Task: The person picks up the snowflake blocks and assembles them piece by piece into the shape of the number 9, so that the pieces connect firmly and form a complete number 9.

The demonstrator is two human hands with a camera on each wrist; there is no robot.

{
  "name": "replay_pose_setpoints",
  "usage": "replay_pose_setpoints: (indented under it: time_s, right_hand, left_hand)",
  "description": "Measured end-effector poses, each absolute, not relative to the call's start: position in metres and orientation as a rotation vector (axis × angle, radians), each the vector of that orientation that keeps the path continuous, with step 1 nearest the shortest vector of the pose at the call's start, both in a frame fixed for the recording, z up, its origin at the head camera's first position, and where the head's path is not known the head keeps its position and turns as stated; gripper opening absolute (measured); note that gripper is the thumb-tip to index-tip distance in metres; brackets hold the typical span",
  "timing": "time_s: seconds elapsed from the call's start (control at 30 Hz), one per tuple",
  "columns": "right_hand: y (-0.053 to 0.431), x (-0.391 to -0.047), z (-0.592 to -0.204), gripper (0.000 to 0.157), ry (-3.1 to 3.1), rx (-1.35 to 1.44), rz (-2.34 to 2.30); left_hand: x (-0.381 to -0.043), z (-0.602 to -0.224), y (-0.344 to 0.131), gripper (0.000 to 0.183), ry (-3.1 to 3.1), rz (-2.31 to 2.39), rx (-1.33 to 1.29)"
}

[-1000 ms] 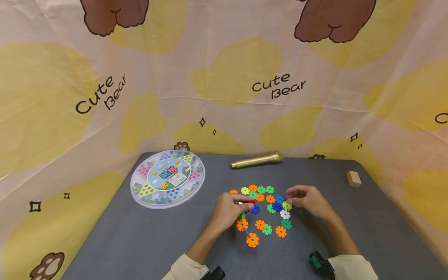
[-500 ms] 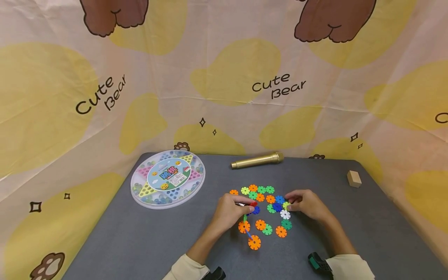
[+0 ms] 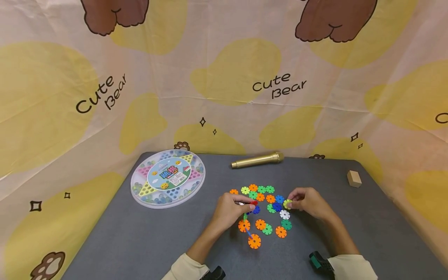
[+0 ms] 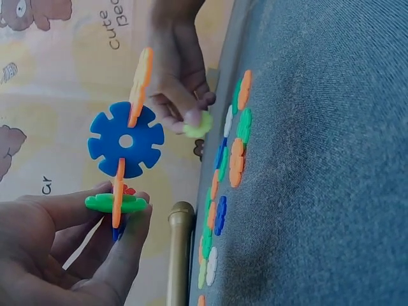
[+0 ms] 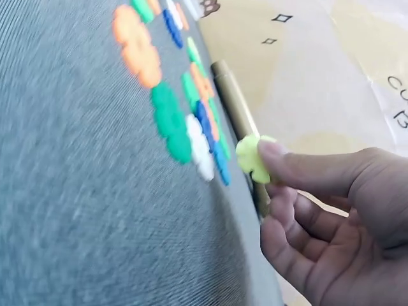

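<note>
Round case [image 3: 169, 174], marbles [image 3: 161, 199] inside, far L on surface [image 3: 140, 233]. L grip [image 3: 225, 212] pinches linked discs [image 4: 145, 140]; R grip [image 3: 309, 202] pinches yellow disc [image 3: 287, 204], now up off surface, near other discs [image 3: 270, 199]; 1 s ago it lay flat w/ them.

The left sleeve [image 3: 185, 268], at the bottom of the head view just left of centre, is pale cream and plain. The right sleeve [image 3: 354, 267], at the lower right, matches it. By the left cuff sits a black device [image 3: 214, 273]; by the right cuff, a black unit [image 3: 326, 266] with a dark green face. The left hand [image 3: 228, 210] and right hand [image 3: 310, 202] are bare.
</note>
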State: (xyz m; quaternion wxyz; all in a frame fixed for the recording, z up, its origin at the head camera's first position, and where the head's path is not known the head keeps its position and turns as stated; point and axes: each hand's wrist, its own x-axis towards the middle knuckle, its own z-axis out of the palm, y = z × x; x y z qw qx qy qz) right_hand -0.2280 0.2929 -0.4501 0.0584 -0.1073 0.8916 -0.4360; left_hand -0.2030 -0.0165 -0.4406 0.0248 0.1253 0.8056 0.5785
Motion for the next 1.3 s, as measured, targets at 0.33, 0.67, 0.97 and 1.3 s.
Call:
replay_pose_setpoints:
  time_s: [0.33,0.67,0.97,1.3]
  right_hand:
    - [0.27,-0.223,-0.433,0.029,2.534,-0.351,-1.463]
    - [0.247,-0.216,-0.425,0.03,2.468,-0.462,-1.482]
    - [0.235,-0.211,-0.422,0.029,2.381,-0.483,-1.532]
    - [0.231,-0.21,-0.422,0.028,2.4,-0.499,-1.562]
  left_hand:
    - [-0.202,-0.441,-0.015,0.011,2.46,1.782,0.445]
    - [-0.2,-0.438,-0.014,0.009,2.437,1.772,0.481]
    - [-0.199,-0.438,-0.014,0.007,2.441,1.767,0.516]
    - [-0.199,-0.437,-0.015,0.007,2.434,1.801,0.509]
